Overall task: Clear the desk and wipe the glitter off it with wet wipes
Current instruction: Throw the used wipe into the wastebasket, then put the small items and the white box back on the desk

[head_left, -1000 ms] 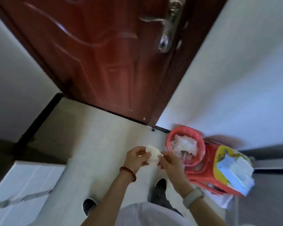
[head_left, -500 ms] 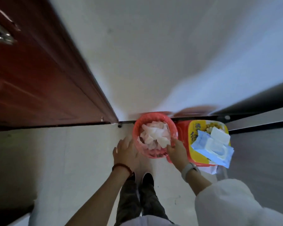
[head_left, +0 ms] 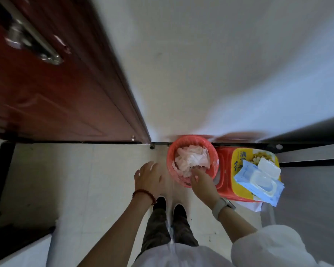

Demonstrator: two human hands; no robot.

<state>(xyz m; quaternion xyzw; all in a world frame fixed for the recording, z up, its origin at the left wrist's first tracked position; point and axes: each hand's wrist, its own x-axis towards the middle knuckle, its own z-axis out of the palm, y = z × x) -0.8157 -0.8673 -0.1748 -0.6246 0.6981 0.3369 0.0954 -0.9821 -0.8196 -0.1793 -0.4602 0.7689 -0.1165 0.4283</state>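
This looks like the disposal step: a red bin (head_left: 193, 160) by the wall, heaped with used wipes (head_left: 191, 158), has the right hand (head_left: 201, 180) reaching over its near rim, fingertips among them; whether it grips one I cannot tell. The left hand (head_left: 148, 178) hovers open beside the bin. Next probably calls for a fresh wipe from the pack (head_left: 258, 182), just right of the bin.

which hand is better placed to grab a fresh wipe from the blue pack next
Right, probably. The right hand is at the red bin, directly beside the blue wipe pack on the stool. The left hand hovers open on the bin's far side, farther from the pack.
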